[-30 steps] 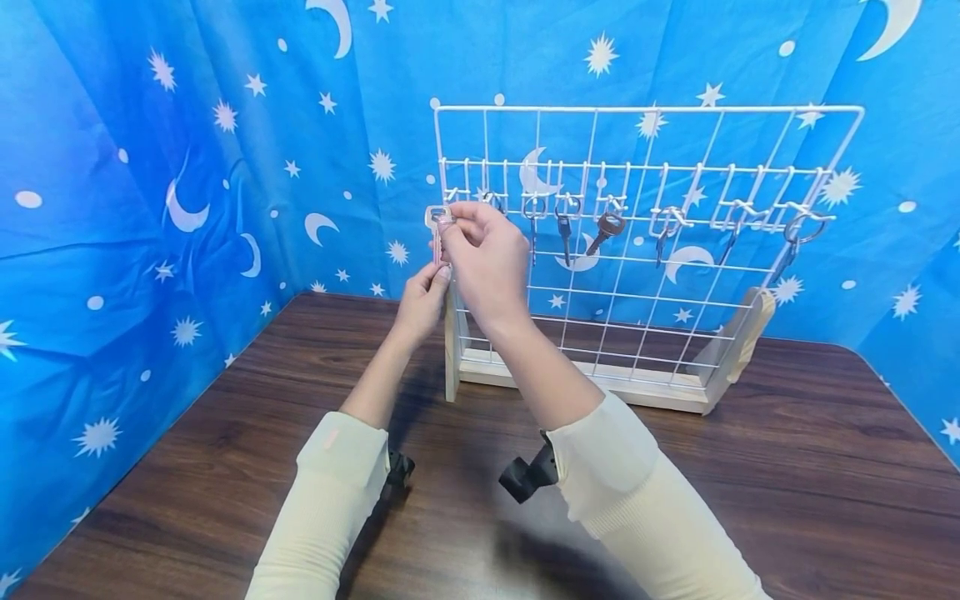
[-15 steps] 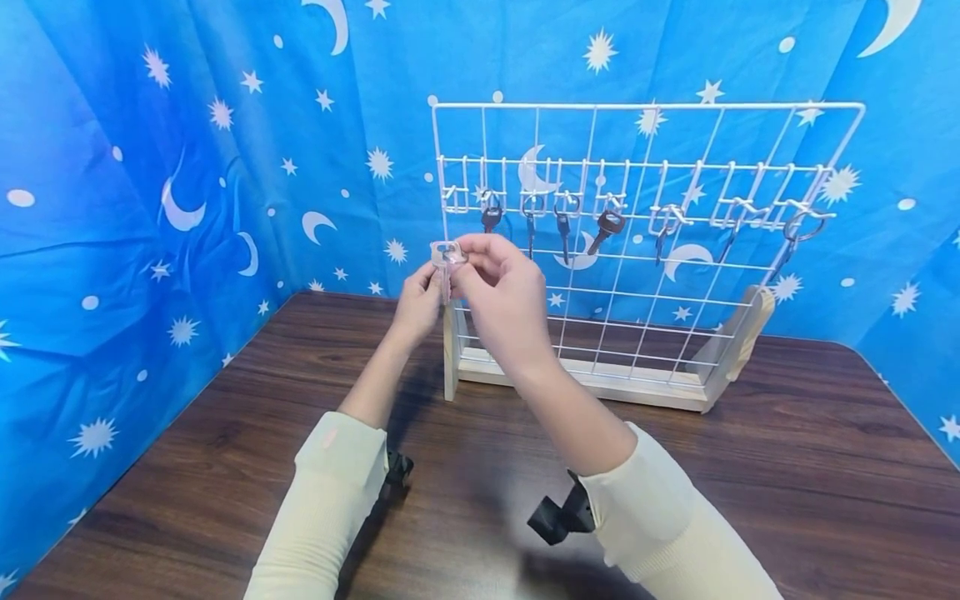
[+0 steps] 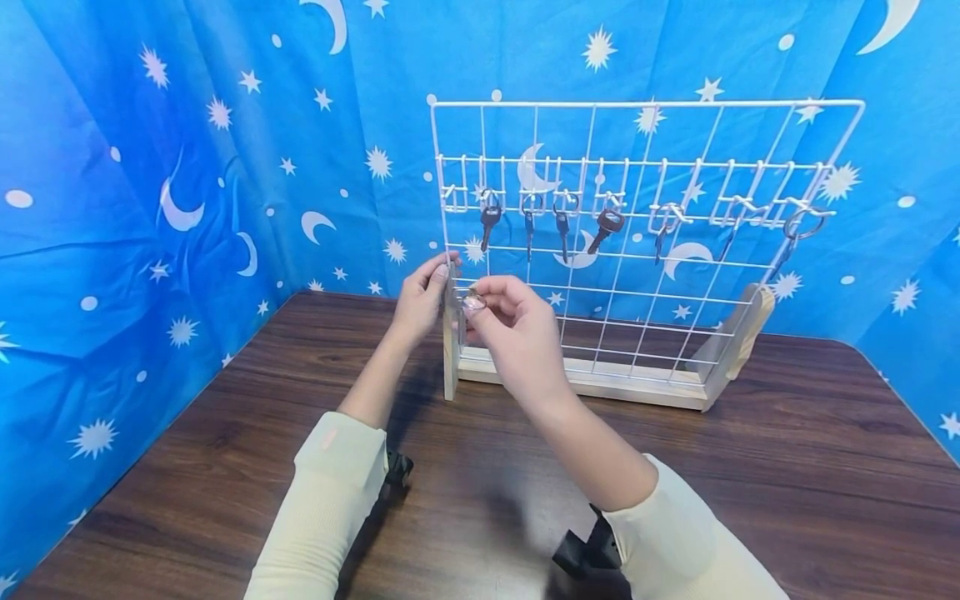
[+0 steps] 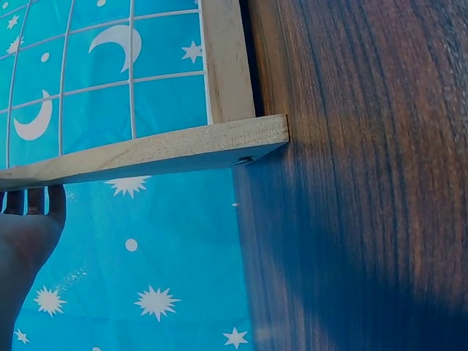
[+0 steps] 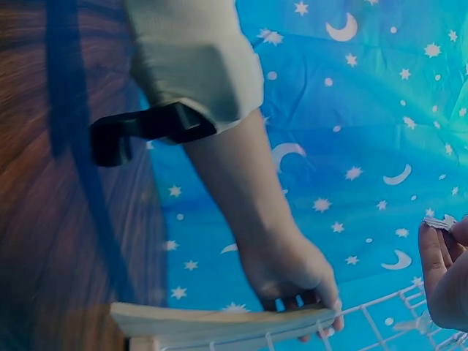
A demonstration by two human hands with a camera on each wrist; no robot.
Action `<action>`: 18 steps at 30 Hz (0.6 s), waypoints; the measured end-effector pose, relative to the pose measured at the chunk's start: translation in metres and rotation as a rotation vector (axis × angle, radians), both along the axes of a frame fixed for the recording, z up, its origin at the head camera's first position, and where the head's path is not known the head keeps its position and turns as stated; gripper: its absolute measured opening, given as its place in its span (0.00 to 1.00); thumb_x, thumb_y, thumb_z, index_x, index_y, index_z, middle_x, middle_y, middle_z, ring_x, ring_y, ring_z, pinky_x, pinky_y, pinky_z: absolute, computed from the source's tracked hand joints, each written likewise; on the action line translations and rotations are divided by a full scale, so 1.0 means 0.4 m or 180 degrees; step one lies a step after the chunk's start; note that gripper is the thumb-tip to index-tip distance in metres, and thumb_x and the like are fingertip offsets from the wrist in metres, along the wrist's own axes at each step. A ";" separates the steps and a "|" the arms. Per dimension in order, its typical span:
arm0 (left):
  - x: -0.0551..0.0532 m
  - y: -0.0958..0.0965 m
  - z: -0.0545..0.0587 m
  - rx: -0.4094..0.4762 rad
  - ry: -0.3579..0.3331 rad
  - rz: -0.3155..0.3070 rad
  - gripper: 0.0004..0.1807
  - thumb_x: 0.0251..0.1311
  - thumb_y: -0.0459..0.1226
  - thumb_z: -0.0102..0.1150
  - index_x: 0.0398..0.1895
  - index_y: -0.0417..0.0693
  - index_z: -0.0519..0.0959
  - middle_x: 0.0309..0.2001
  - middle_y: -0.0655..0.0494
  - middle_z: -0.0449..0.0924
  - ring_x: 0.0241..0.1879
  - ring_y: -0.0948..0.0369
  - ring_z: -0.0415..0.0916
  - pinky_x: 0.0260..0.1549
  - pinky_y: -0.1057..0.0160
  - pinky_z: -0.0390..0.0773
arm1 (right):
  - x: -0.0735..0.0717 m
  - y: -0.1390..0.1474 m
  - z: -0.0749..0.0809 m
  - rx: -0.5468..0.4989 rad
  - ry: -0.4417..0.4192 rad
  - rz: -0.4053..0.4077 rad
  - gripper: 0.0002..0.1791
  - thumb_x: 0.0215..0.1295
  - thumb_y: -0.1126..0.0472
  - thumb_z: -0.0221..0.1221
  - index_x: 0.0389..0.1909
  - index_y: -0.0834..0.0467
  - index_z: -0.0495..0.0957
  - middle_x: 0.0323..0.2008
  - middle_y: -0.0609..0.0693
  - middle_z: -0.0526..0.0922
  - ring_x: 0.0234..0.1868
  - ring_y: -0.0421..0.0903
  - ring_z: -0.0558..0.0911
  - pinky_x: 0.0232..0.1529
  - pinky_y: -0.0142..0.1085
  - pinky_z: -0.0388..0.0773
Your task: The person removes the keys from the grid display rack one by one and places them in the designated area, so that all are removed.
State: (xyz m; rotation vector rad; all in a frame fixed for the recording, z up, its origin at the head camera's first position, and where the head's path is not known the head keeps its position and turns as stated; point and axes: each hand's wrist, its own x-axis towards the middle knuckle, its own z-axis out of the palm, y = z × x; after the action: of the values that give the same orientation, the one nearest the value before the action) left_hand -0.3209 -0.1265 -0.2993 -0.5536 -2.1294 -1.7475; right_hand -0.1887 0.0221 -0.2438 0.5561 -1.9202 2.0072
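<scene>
My right hand point(image 3: 525, 342) pinches a small metal key on a ring point(image 3: 473, 302) between thumb and fingers, low in front of the grid's left part. The key point(image 5: 439, 224) juts from the fingertips in the right wrist view; most of it is hidden in the head view. My left hand point(image 3: 418, 304) grips the top of the rack's left wooden upright point(image 3: 450, 350). Its fingers point(image 4: 55, 201) press against this wood in the left wrist view. Several keys, among them a dark one point(image 3: 491, 218), hang by rings from hooks across the white wire grid point(image 3: 615, 292).
The rack's wooden base bar point(image 3: 600, 383) stands on a dark wood table point(image 3: 450, 517). A right wooden upright point(image 3: 738, 342) carries the grid's other side. White hooks, one at the far left point(image 3: 452, 200), jut forward. A blue star-and-moon cloth point(image 3: 247, 167) hangs behind.
My right hand has come down and slightly right with the key, away from the hook row. A hanging key it covered now shows. The left hand keeps its place on the upright.
</scene>
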 end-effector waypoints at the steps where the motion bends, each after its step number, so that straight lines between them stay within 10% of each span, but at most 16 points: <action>1: -0.002 0.000 -0.001 -0.0006 0.0009 0.0002 0.19 0.72 0.40 0.39 0.59 0.40 0.71 0.55 0.46 0.74 0.54 0.54 0.72 0.55 0.60 0.69 | -0.002 0.003 -0.006 0.0013 -0.0042 -0.0017 0.07 0.63 0.72 0.54 0.42 0.67 0.75 0.32 0.58 0.81 0.32 0.51 0.81 0.36 0.38 0.81; 18: -0.008 0.000 -0.002 -0.0022 0.0102 0.0025 0.19 0.71 0.38 0.40 0.58 0.38 0.71 0.54 0.43 0.75 0.52 0.52 0.74 0.52 0.59 0.71 | -0.068 0.030 -0.111 -0.0028 -0.0864 0.0171 0.06 0.60 0.75 0.55 0.39 0.71 0.73 0.28 0.60 0.81 0.26 0.42 0.81 0.35 0.37 0.81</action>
State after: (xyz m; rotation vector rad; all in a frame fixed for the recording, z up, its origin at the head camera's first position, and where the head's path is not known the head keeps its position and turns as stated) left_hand -0.3240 -0.1265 -0.3001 -0.5704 -2.1141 -1.7162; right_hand -0.2157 0.0339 -0.2884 0.3505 -2.0662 2.2216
